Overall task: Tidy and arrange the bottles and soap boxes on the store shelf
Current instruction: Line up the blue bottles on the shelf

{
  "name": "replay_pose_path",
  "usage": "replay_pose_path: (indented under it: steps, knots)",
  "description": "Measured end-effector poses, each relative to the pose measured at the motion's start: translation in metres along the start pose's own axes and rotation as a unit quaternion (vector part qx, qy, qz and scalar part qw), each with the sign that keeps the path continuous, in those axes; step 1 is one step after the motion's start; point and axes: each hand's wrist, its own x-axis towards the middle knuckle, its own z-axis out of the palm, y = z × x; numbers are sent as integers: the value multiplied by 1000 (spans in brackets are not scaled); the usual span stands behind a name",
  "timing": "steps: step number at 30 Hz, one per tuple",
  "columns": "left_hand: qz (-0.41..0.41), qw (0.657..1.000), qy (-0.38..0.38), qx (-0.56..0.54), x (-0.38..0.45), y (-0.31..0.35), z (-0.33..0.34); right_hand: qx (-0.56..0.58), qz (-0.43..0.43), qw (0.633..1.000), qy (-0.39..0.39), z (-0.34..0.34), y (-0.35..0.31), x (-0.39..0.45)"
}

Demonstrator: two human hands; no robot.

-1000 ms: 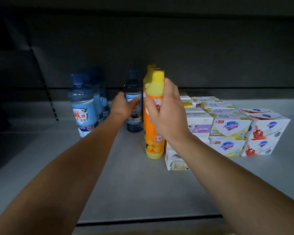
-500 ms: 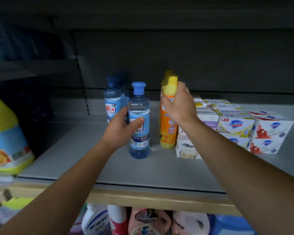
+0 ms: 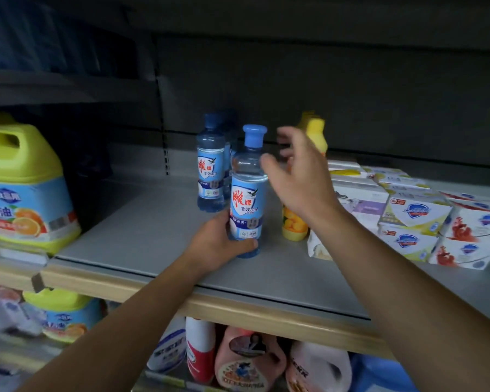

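While the left hand [image 3: 218, 244] grips the smooth, likely slippery blue bottle [image 3: 248, 190] low on its label, the right hand [image 3: 297, 179] hovers open.

You have two clear blue-capped bottles [image 3: 248, 190] plainly showing, with at least one more hidden behind the rear one. Two yellow-capped orange bottles [image 3: 316, 131] stand in file. Soap boxes [image 3: 413, 213] number roughly ten; the back ones blur. One large yellow jug [image 3: 23, 182] sits left.

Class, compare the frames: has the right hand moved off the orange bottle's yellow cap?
Yes. The right hand has let go of the yellow cap and shifted left, its fingers spread, toward the front blue bottle.
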Motion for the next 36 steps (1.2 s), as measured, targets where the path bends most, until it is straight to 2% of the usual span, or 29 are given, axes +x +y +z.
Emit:
replay_pose_path:
  steps: [2, 4, 6, 10, 15, 19, 22, 24, 26, 28, 29, 31, 33, 35, 36]
  knots:
    - [8, 1000, 0, -4, -1, 0, -2, 44, 30, 994, -97, 14, -5, -3]
    - [11, 1000, 5, -27, -3, 3, -4, 61, 36, 988, -139, 25, -2, -2]
    - [10, 997, 9, -78, -8, 8, -5, 69, 54, 986, -141, 31, 2, 5]
    - [15, 979, -11, -205, -18, 17, -5, 118, 177, 969, -128, 41, 14, 24]
    - [-50, 960, -43, -272, -17, 15, -14, 95, 300, 940, -134, 57, 30, 20]
    - [-71, 938, -54, -334, -14, 10, -16, 93, 333, 929, -132, 61, 32, 17]
    - [-74, 935, -48, -343, -12, 9, -16, 144, 337, 920, -139, 63, 28, 20]
    - [-70, 932, -49, -354, -13, 10, -15, 241, 365, 887, -146, 63, 25, 20]
    - [-78, 919, -36, -384, -13, 12, -16, 374, 400, 823, -153, 61, 26, 20]
    - [-97, 906, -27, -412, -12, 12, -18, 476, 400, 765, -168, 58, 25, 19]
    - [-106, 900, -29, -421, -12, 13, -18, 500, 386, 755, -174, 56, 24, 19]
    - [-113, 890, -29, -440, -11, 15, -17, 508, 338, 777, -156, 54, 20, 21]
    - [-91, 881, -13, -463, -11, 15, -15, 454, 273, 842, -103, 54, 16, 24]
    - [-42, 904, 13, -425, -11, 14, -14, 345, 222, 911, -44, 54, 8, 23]
    - [-20, 925, 30, -379, -12, 13, -13, 298, 202, 933, -13, 55, 4, 22]
